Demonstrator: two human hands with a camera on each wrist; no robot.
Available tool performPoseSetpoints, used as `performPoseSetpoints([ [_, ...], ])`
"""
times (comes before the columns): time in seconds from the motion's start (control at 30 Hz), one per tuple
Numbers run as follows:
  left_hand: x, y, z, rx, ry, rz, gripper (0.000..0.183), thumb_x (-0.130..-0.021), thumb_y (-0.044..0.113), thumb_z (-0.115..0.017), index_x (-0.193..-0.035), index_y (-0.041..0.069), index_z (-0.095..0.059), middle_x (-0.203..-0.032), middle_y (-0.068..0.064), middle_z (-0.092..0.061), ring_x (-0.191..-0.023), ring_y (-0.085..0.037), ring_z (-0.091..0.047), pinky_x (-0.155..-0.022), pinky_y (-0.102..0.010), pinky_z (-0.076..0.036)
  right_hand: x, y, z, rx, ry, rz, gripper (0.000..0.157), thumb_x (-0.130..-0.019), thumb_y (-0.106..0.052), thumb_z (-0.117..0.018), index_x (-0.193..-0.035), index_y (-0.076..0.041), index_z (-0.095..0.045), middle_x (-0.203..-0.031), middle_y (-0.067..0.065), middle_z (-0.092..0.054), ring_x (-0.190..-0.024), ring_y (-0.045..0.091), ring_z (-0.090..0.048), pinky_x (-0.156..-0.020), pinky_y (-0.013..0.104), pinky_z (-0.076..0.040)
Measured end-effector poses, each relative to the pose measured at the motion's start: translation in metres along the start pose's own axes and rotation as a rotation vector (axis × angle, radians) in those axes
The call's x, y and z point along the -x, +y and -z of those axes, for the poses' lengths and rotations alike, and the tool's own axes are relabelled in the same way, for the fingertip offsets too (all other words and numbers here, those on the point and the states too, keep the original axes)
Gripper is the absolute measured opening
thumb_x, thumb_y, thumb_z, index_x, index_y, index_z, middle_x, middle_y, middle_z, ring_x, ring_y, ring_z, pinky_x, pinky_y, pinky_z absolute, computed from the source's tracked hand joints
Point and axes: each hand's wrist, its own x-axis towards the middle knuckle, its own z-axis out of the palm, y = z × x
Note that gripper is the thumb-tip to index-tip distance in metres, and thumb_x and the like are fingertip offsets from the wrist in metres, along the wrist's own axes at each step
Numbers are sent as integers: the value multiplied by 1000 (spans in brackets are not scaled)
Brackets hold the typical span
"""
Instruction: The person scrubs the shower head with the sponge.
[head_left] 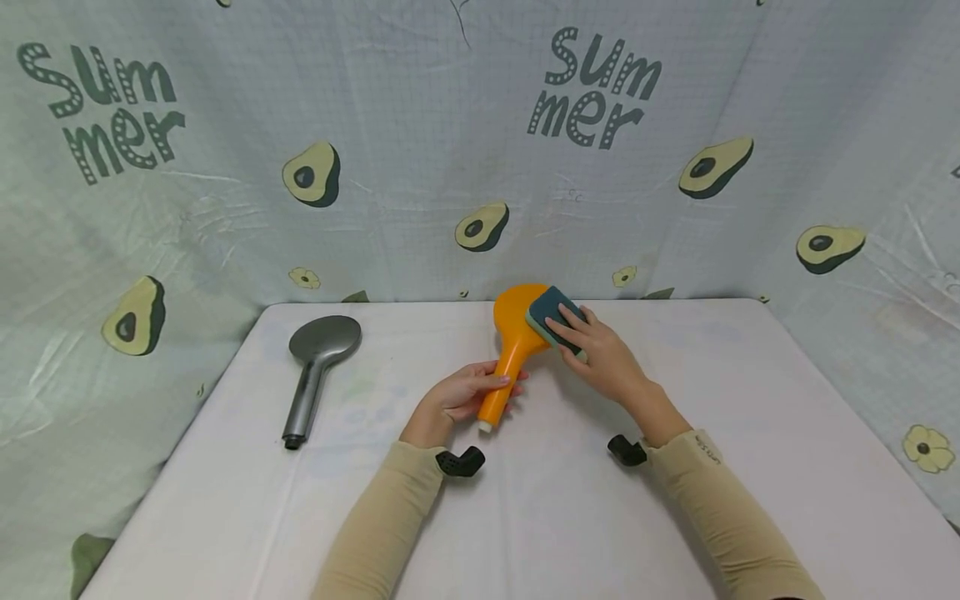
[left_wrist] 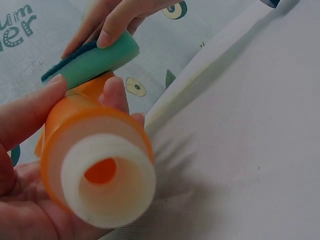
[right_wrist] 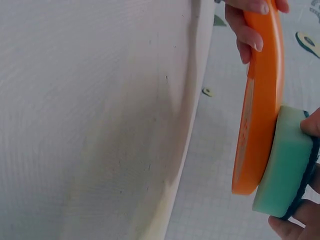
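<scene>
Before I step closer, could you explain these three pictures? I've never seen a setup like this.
No robot here: these are a person's two bare hands. The widest picture comes from a camera worn on the head, looking forward and down. The other two come from the black left wrist camera and right wrist camera. On the white-covered table lies a gray shower head. The left hand holds an orange shower head by its handle. The right hand holds a green scouring sponge, its soft side against the orange one's back.

A pale table [head_left: 555, 525], a dark-grey shower head [head_left: 326, 338] flat on its surface, toward the left edge.
</scene>
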Motion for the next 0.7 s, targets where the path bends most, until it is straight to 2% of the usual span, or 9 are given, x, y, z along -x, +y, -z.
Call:
performPoseSetpoints([
  [0.07, 0, 0, -1, 3, 0, -5, 42, -109, 1, -39, -148, -14, -37, -130, -12, -64, -99, -15, -67, -81, -31, -57, -1, 0, 0, 6, 1, 24, 48, -97, -12, -69, -145, -9, -60, -154, 19, -45, -140, 51, -39, -106, 64, -39],
  [0.17, 0, 0, -1, 8, 7, -7, 42, -109, 0, -40, -149, -14, -37, -125, -8, -66, -97, -14, -67, -80, -29, -57, -1, 2, 1, -6, 17, 16, 48, -97, -11, -69, -144, -8, -60, -153, 20, -47, -140, 51, -40, -106, 64, -40],
  [0.33, 1, 0, -3, 15, 5, -5, 44, -108, -1, -39, -150, -14, -34, -127, -9, -65, -96, -13, -66, -80, -27, -56, 0, 6, 5, -23, 25, -86, 49, -100, -13, -66, -147, -7, -56, -155, 19, -44, -141, 50, -37, -108, 64, -37],
  [0.47, 0, 0, -3, 16, -2, -6, 45, -108, -1, -40, -151, -14, -33, -129, -10, -64, -97, -13, -65, -80, -27, -56, -1, 6, 6, 13, 16, -146, 50, -103, -19, -62, -151, -9, -51, -157, 18, -42, -141, 50, -37, -108, 64, -37],
  [0.57, 0, 0, -3, 17, -7, -9, 46, -108, -2, -39, -151, -15, -31, -127, -9, -64, -97, -13, -65, -80, -27, -56, -2, 3, 5, 48, 25, -122, 51, -103, -22, -64, -151, -9, -52, -156, 19, -43, -140, 51, -39, -107, 64, -38],
  [0.7, -1, -1, -2, 22, -13, -14, 47, -108, -2, -39, -152, -14, -30, -126, -8, -65, -97, -12, -66, -81, -27, -56, -6, -4, -2, 71, 39, -13, 51, -99, -20, -69, -147, -9, -56, -154, 20, -45, -139, 52, -40, -107, 63, -39],
])
